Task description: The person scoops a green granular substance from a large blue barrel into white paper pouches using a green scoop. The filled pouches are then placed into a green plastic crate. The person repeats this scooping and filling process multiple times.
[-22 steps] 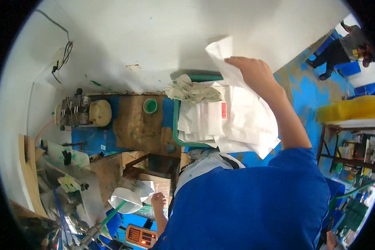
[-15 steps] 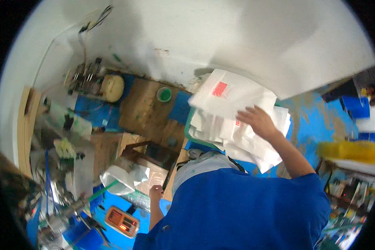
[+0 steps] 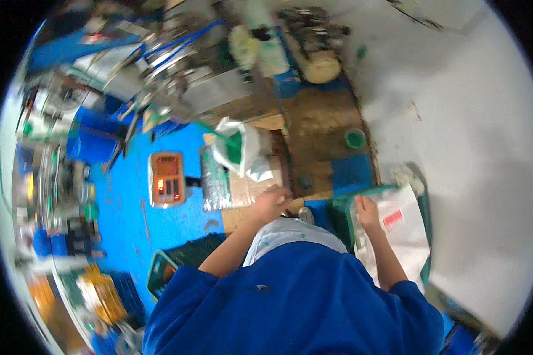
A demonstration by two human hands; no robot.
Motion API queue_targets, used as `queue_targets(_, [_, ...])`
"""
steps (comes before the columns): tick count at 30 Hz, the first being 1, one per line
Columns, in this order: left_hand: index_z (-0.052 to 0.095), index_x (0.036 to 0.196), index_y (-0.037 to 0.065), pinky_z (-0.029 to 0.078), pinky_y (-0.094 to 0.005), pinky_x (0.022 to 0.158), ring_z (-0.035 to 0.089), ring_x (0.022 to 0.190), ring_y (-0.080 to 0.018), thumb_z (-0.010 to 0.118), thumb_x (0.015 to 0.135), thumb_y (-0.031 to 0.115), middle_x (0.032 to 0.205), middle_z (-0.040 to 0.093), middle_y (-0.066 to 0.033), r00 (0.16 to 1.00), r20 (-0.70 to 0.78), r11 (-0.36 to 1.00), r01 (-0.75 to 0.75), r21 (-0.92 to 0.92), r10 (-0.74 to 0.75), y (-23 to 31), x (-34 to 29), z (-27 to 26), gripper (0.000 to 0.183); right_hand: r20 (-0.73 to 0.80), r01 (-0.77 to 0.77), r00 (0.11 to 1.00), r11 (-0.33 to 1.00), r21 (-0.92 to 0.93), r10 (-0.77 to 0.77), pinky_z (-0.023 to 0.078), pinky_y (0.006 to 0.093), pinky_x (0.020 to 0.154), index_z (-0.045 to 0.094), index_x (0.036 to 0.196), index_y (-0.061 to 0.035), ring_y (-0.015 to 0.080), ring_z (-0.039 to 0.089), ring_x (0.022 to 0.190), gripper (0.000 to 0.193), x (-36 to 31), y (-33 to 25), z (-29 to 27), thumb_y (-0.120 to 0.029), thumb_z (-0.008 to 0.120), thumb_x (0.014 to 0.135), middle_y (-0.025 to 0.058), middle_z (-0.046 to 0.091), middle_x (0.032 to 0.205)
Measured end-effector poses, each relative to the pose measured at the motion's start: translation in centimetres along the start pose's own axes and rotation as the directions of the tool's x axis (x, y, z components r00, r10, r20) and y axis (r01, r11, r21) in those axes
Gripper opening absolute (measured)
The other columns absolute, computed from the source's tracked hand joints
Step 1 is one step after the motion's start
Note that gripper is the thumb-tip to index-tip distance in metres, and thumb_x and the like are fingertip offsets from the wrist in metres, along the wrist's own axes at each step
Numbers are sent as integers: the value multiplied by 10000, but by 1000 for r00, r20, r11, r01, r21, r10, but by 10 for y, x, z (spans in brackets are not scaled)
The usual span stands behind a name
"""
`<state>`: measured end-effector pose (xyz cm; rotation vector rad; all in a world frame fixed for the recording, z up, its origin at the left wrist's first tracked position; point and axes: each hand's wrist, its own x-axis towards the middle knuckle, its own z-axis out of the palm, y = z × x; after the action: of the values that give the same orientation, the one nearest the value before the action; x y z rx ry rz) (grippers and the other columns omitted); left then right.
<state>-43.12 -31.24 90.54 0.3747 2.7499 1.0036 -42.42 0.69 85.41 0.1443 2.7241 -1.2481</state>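
scale display left of bag, cup right of bag, flat sack in tub at right

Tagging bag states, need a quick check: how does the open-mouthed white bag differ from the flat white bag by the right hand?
- The open-mouthed bag gapes, with green showing inside; the flat bag lies spread out over the green crate.
- The flat bag shows a red patch; none is visible on the open-mouthed bag.

Shared: both are white.

Green-filled cup on brown sheeting near a cream-coloured tank, well apart from a blue bin
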Motion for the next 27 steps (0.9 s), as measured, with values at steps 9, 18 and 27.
queue_targets(9, [569,1098,135,332,-464,943,459,1129,-324,635,729,396,1203,497,-145,829,-295,878,-425,220,476,78,-12,-1,457,564,-640,704,-40,768,-431,294,361,999,417,1230,-54,238,422,1127,544,9,-122,111,-469,425,879,135,443,1214])
queue_targets(18, [427,1284,117,295,-456,1002,404,1190,-340,459,841,546,1271,461,-140,650,-63,282,239,-929,-758,-3,-64,29,617,335,278,585,571,772,-739,166,449,1065,352,1322,-53,310,278,1291,687,-6,-222,72,-569,344,869,139,308,1397])
queue_targets(27, [413,1301,140,319,-458,956,390,1161,-266,465,824,575,1313,413,-86,802,152,-102,114,-988,-578,-21,-106,15,647,722,690,564,709,-145,-401,366,461,923,599,1050,-72,287,521,1065,335,19,-72,137,-302,582,807,136,573,1105])
